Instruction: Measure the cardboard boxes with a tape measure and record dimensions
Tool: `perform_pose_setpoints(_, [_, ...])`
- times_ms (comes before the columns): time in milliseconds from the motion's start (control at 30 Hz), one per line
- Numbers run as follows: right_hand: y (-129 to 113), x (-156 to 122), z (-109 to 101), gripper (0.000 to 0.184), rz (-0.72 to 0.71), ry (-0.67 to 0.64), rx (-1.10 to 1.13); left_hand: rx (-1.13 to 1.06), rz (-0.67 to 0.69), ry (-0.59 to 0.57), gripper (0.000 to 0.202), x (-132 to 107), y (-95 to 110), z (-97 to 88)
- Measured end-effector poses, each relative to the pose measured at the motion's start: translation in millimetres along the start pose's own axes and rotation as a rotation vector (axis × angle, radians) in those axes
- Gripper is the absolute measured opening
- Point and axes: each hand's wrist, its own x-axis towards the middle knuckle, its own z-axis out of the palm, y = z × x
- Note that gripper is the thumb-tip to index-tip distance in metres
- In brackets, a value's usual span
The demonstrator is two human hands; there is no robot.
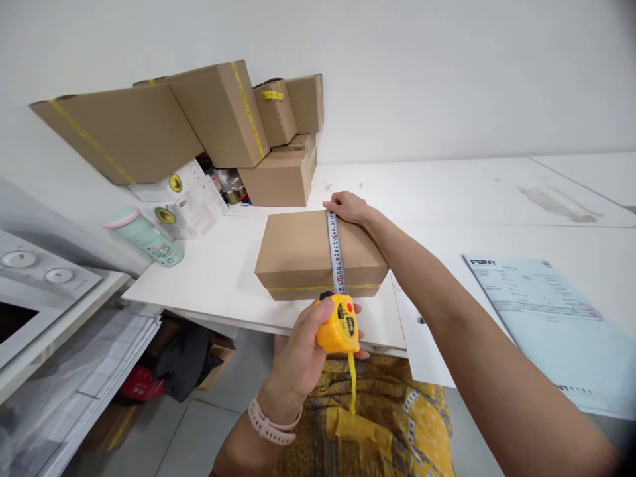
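Observation:
A brown cardboard box (298, 248) with a yellow band low on its near side lies on the white table. Across its top runs the silver blade (336, 255) of a tape measure. My left hand (303, 338) grips the yellow tape measure case (338, 326) just in front of the box, and a yellow strap hangs from it. At the box's far edge, my right hand (348, 207) has its fingers closed on the blade's end, partly hiding it.
Several cardboard boxes (275, 179) are stacked at the back left, beside white avocado-print cartons (199, 205) and a mint tumbler (154, 242). Blue printed papers (541, 311) and a white sheet lie at right. A microwave (44, 278) stands far left. The table's front edge (248, 324) is close.

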Motion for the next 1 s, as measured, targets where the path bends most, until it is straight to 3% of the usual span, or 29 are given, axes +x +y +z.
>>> perform_pose_setpoints(300, [-0.7,0.6,2.0,0.034,-0.014,0.017,0.060,0.033,-0.013,0.011,0.052,1.4,5.1,-1.1])
perform_pose_setpoints(400, [3.5,-2.6,-0.7,0.038,-0.057,0.192,0.277,0.046,0.045,-0.019,0.048,-9.1,9.8,-10.3])
perform_pose_setpoints(467, [11.4,-11.1,-5.5,0.039,-0.053,0.358,0.447,0.098,0.179,0.019,0.049,-21.7,13.9,-26.6])
perform_pose_setpoints(533, [23.0,-28.6,-10.4,0.040,0.002,0.459,0.566,0.209,0.370,0.117,0.054,-33.2,18.4,-51.1])
perform_pose_setpoints(600, [36.0,-56.1,-11.6,0.046,0.072,0.476,0.636,0.327,0.528,0.241,0.058,-38.6,22.3,-79.8])
perform_pose_setpoints(667, [47.0,-90.7,-6.2,0.053,0.121,0.446,0.656,0.387,0.563,0.330,0.057,-36.1,24.3,-106.7])
perform_pose_setpoints(733, [53.5,-126.6,4.9,0.061,0.116,0.373,0.660,0.385,0.493,0.354,0.055,-28.4,23.9,-126.2])
perform_pose_setpoints(867, [51.4,-176.9,24.2,0.069,0.034,0.256,0.593,0.302,0.343,0.257,0.059,-17.0,26.3,-136.5])
perform_pose_setpoints(1000, [34.0,-182.0,9.5,0.062,0.058,0.349,0.596,0.260,0.331,0.154,0.064,-18.3,50.1,-124.5])
